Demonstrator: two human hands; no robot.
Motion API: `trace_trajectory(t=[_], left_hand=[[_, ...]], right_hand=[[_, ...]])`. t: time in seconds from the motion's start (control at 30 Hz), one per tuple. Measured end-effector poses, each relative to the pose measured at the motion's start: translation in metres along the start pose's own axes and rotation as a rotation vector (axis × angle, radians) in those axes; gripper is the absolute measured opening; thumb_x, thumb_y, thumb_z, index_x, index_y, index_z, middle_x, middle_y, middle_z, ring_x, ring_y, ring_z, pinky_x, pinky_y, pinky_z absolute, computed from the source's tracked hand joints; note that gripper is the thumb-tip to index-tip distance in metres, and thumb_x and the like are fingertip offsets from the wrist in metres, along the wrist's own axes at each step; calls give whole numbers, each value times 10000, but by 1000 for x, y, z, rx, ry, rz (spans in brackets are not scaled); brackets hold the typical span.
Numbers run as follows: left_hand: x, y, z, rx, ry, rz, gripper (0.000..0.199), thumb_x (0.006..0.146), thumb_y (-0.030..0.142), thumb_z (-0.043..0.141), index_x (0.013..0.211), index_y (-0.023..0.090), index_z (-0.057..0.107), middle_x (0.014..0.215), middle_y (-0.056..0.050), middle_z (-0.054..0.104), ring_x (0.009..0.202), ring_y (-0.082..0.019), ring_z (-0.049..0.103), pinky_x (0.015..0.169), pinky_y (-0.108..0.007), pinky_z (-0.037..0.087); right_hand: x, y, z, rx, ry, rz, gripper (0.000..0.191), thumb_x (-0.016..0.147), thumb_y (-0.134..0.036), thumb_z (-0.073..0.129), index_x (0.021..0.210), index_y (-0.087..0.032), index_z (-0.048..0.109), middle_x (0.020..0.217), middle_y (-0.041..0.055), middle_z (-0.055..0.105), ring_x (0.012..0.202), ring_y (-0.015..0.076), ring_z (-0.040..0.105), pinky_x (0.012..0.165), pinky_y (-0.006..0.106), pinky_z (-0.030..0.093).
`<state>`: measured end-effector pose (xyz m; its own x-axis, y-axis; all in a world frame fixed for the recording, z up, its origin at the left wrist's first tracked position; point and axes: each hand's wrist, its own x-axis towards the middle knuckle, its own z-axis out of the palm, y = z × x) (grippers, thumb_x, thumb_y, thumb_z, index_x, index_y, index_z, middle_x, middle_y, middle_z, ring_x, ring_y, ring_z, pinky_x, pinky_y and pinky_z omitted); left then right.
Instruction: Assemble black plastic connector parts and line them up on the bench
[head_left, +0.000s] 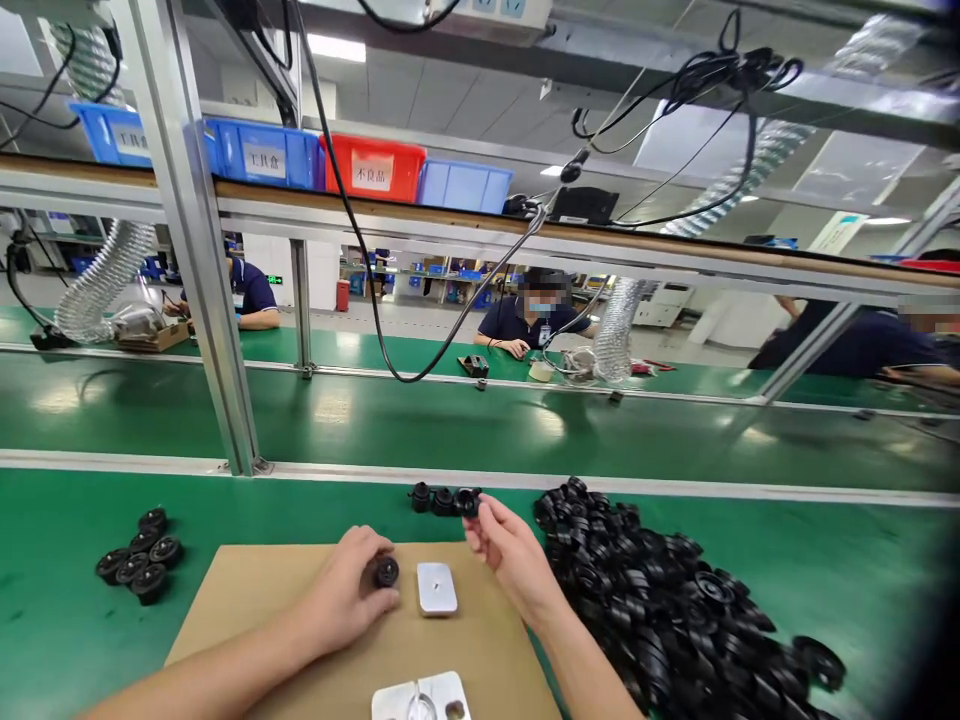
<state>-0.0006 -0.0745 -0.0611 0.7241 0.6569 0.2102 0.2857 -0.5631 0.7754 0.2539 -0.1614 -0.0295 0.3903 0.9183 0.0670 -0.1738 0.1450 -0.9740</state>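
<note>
My left hand rests over the brown board, its thumb and fingers around a small round black part. To the right of that part lies a white square block with a small mark in its middle. My right hand is raised at the board's far right edge and pinches another black part. Just left of it, small black parts stand in a row on the green table. A silver metal fixture with a round recess sits at the board's near edge.
A large heap of black parts covers the table on the right. Several round black parts sit at the left. A metal post rises beyond the board, and a black cable hangs ahead. People sit across the bench.
</note>
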Motion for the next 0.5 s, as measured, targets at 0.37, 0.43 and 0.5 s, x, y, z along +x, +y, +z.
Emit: trace_trajectory(t=[0.37, 0.43, 0.5], left_hand=[[2, 4, 14, -592, 123, 0, 327, 797, 289, 811, 1104, 197, 743, 1058, -82, 666, 985, -219, 627, 872, -320, 509], [1, 3, 13, -615, 150, 48, 359, 823, 299, 803, 1172, 230, 748, 1072, -81, 653, 1011, -219, 613, 882, -318, 508], [0, 1, 13, -646, 139, 81, 389, 858, 299, 777, 1242, 260, 729, 1100, -82, 640, 1033, -218, 605, 901, -324, 511]], right_hand=[[-27, 8, 29, -192, -121, -58, 484, 974, -591, 648, 1229, -180, 653, 858, 60, 640, 694, 159, 548, 619, 249, 450], [-32, 9, 30, -433, -143, -214, 411, 1027, -520, 582, 1290, -211, 648, 996, 89, 659, 826, 203, 599, 722, 295, 505], [-37, 10, 32, -632, -195, -348, 340, 1053, -433, 544, 1323, -249, 638, 1099, 90, 644, 927, 221, 605, 801, 315, 518]])
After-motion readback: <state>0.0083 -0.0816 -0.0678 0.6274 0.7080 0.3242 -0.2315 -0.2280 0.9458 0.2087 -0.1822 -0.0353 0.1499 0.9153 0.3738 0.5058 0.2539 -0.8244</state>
